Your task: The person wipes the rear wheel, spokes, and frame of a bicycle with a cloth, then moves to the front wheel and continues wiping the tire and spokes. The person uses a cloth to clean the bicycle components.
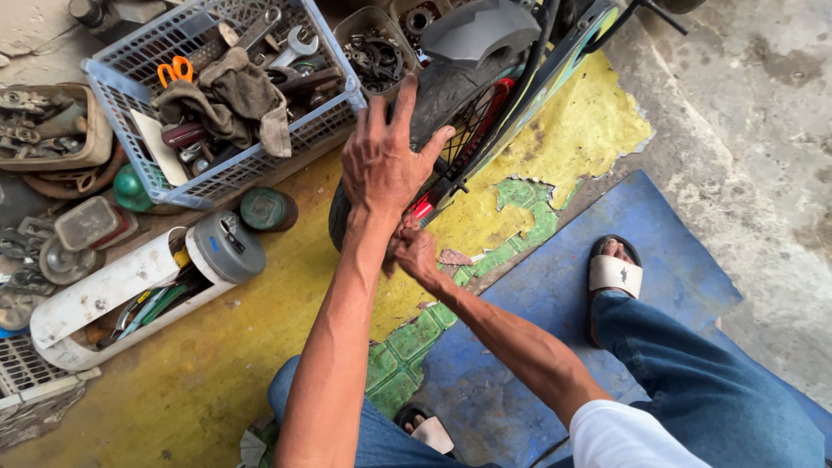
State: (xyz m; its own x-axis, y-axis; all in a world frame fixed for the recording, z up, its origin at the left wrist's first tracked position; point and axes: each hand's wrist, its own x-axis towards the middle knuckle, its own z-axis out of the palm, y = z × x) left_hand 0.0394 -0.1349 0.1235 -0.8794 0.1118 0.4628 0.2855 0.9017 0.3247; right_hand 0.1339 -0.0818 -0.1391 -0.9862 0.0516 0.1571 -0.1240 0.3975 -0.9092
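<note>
My left hand [381, 160] lies flat, fingers spread, on the black tyre [451, 87] at far centre. My right hand [416, 256] sits just near of it at the spokes [464, 130], fingers curled; grasp not discernible. Tool basket [130, 95] far left.

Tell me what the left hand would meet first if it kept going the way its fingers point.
The left hand lies on the black tyre; straight on, it would probably reach the small tub of metal parts first, though depth is unclear.

White sleeve [620, 433], blue jeans [702, 381], white sandals [614, 275]
</note>
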